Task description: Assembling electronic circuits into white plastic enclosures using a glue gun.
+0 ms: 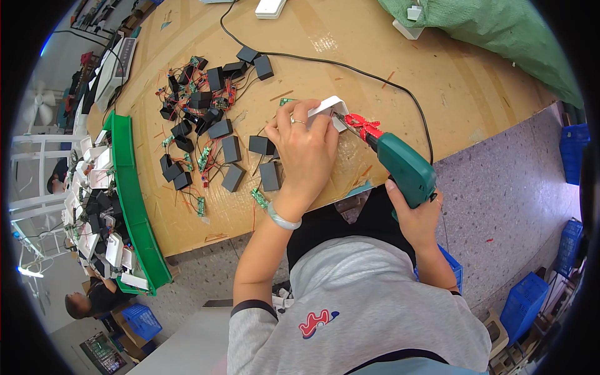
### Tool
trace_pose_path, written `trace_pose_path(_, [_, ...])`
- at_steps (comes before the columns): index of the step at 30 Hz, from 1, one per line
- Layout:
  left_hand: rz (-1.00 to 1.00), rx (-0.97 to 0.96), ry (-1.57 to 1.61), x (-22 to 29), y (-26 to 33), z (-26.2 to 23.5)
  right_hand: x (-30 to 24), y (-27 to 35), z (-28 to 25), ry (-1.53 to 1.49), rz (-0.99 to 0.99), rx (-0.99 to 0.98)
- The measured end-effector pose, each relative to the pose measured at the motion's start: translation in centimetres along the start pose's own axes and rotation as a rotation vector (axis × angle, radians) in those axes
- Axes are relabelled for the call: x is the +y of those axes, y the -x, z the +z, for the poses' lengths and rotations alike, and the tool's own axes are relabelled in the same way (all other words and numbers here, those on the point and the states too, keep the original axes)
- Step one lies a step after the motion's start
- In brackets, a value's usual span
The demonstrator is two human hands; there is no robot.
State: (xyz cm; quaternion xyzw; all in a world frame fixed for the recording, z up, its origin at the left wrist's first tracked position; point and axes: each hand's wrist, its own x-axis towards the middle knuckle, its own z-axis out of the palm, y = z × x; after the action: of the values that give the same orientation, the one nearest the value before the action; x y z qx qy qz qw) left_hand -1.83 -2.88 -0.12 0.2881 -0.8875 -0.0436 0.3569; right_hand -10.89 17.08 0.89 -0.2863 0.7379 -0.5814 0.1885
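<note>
My left hand [303,140] has its fingers closed on a white plastic housing [331,104] just above the table, with a ring and a pale bangle on that arm. A green gun-shaped electric tool [405,167], which looks like a soldering gun, is gripped in my right hand [417,212]. Red wrapping surrounds its front, and its metal tip points into the housing's open side. What the tip touches is too small to tell. Just left of my left hand lie black boxes [269,176] with wires, and a small green circuit board [259,198] lies by my wrist.
Several black boxes with wired circuit boards [200,100] are heaped on the brown table [300,75]. A black cord [350,64] curves across it. A green bin [128,181] of white housings stands left, a green sack [494,37] far right. Blue crates [525,306] sit on the floor.
</note>
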Motion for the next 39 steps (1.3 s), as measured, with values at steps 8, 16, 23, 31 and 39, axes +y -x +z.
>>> trace_pose_path(8, [0.006,0.007,-0.004,-0.09,0.16,0.04,-0.15,-0.04,0.32,-0.03,0.027,0.011])
trace_pose_path(16, [0.002,-0.019,0.035,-0.03,0.21,0.07,0.28,0.27,0.22,-0.002,-0.015,0.012])
trace_pose_path(23, [0.004,0.02,-0.01,-0.08,0.14,0.13,-0.19,0.0,0.18,0.009,-0.023,0.004])
trace_pose_path(31, [-0.002,-0.019,0.026,0.02,0.12,-0.01,-0.23,-0.05,0.26,-0.02,0.023,0.0])
trace_pose_path(39, [-0.005,-0.007,0.025,0.03,0.09,0.13,0.08,-0.13,0.63,-0.031,-0.014,0.032])
